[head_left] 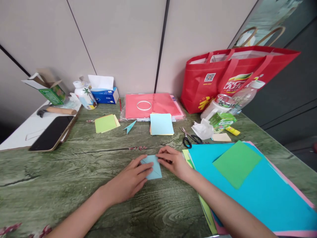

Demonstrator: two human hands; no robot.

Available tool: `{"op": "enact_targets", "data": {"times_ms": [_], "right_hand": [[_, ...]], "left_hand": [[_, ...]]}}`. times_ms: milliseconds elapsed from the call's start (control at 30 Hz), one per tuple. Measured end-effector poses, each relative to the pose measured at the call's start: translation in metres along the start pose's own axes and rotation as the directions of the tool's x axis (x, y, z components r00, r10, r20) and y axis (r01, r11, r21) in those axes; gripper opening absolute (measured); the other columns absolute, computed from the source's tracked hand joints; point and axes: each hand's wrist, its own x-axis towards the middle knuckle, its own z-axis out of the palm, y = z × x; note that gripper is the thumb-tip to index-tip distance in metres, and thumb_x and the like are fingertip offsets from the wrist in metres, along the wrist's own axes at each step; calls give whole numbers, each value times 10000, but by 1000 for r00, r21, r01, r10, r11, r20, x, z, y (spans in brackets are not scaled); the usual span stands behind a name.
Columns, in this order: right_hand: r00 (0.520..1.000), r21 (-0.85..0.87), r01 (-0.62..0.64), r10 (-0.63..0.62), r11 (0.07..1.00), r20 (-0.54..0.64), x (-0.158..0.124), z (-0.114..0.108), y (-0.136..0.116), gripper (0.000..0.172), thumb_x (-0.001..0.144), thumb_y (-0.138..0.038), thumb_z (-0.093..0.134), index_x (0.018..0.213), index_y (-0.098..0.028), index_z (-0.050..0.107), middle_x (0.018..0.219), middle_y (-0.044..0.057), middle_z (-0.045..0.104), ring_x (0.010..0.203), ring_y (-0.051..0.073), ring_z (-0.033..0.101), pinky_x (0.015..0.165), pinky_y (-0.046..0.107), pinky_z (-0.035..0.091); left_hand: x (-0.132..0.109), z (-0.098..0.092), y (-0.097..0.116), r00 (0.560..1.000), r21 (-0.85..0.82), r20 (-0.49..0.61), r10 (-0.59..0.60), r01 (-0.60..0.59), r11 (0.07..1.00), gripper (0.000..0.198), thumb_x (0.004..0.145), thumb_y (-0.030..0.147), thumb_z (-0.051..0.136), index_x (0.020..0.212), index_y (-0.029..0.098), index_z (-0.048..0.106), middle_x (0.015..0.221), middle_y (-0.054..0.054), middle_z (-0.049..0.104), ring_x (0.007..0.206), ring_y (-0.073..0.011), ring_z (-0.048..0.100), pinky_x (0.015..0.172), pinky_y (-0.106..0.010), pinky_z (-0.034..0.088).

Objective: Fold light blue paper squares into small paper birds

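Note:
A small light blue square of paper (155, 170) with crease lines lies on the table in front of me. My left hand (135, 177) rests on its left side, fingers spread and pressing it flat. At the paper's upper right corner, my right hand (173, 161) is closed, thumb and fingers pinching the edge. Beyond the hands sit a stack of light blue squares (161, 124) and a small folded blue paper piece (130, 127). Black-handled scissors (189, 138) lie partly opened past my right hand.
Large coloured sheets (250, 201) with a green square (237, 164) lie at right. Behind stand a red bag (205, 86), a jar (216, 107) and pink paper packs (158, 107). Green-yellow squares (106, 124), a phone (52, 134), a hammer (59, 110) and a tissue pack (105, 95) are left.

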Motion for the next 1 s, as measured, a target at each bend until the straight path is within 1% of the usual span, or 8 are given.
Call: {"op": "enact_targets", "data": {"times_ms": [100,267,400,533,633,767,867,1000], "right_hand": [[1000,-57,16,-16,998,4,-1,0,-1,242,895,-214,507,1096,-207,640,1029,99,566,853,178,602,738,338,530],[998,-147,56,-49,988,50,0,-3,-5,238,909,-201,471,1074,-196,643,1032,107,557,739,157,588,695,341,540],[995,-198,99,-91,975,48,-1,-5,-7,302,911,-175,457,1183,-211,581,1058,110,555,886,186,583,772,350,532],[989,-250,130,-110,959,95,-1,-6,-9,299,906,-146,441,1145,-212,607,1073,113,556,854,182,573,724,332,523],[987,-254,135,-109,958,116,-1,-6,-10,297,910,-147,440,1151,-191,607,1104,127,571,919,209,566,761,359,519],[975,-285,183,-135,941,178,-2,-8,-11,347,908,-118,437,1216,-215,565,1201,99,574,993,223,540,841,395,502],[961,-312,216,-145,925,235,-2,-9,-15,375,905,-100,440,1234,-242,551,1247,69,565,986,217,528,845,393,502],[945,-358,269,-173,894,278,-2,-11,-18,394,891,-83,462,1256,-214,533,1269,84,551,1000,220,513,846,394,497]], "left_hand": [[-1,1,-1,1000,-5,15,-8,8,1000,386,913,168,441,1295,176,498,1346,-87,527,1340,-292,324,1008,-501,427],[0,1,-2,1000,-4,22,-8,8,1000,370,908,168,449,1271,174,517,1340,-92,532,1332,-292,346,998,-511,434],[-1,2,-3,1000,8,18,-1,0,1000,389,915,175,438,1300,191,490,1349,-89,524,1342,-293,329,1011,-518,417],[-3,5,-4,1000,-12,-18,6,-6,1000,383,913,168,444,1294,193,483,1383,-109,477,1346,-290,318,1015,-509,414],[-4,5,-4,997,-55,-75,-21,17,998,377,904,158,459,1280,176,477,1397,-150,421,1344,-275,320,1028,-475,413],[-2,3,-3,995,-113,-94,-45,34,993,366,900,174,478,1265,181,457,1297,-137,485,1345,-249,311,1043,-448,411],[-1,2,-1,994,-109,-97,-48,37,993,324,886,163,497,1210,170,486,1269,-141,497,1338,-261,315,1037,-448,419],[-1,4,3,993,-12,-111,-48,47,999,220,887,144,478,1087,171,565,1318,-161,452,1340,-297,304,998,-463,452]]}}
